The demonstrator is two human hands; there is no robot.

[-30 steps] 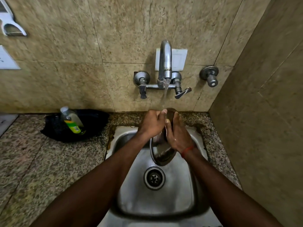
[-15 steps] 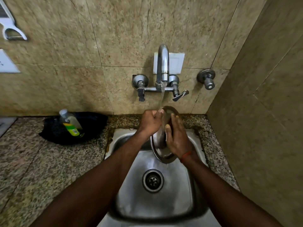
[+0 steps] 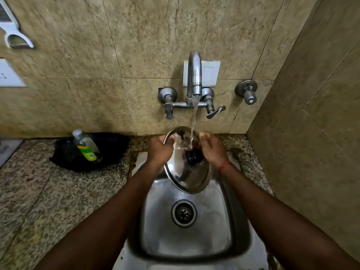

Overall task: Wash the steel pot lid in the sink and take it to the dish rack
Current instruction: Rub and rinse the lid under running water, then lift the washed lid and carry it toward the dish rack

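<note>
Lid (image 3: pixel 185 176) is held tilted above the sink (image 3: pixel 194 240), my left hand (image 3: pixel 158 151) gripping one rim edge, my right hand (image 3: pixel 211 151) curled on the opposite edge, water (image 3: pixel 194 114) striking between the grips; I would rotate it so the stream rinses the half below them.

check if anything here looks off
Only the soap bottle: it leans tilted inside a black basin on the counter left of the sink, not upright. The lid, held under the running tap, looks fine.
</note>
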